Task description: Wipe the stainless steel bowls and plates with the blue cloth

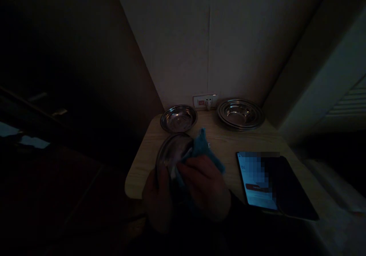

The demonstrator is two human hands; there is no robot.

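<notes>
The room is very dim. My left hand (158, 197) grips the near rim of a round steel plate (171, 149), held tilted above the front of a small wooden table (228, 141). My right hand (204, 185) is closed on a blue cloth (204, 149), pressed against the plate's inner face. The cloth sticks up past the plate's right edge. Both forearms are lost in the dark below.
A steel bowl (178, 118) sits at the table's back left, a stack of steel plates (240, 113) at the back right. A wall socket (204, 101) is behind them. A lit phone (259, 179) lies on a dark tablet (288, 189) at the right.
</notes>
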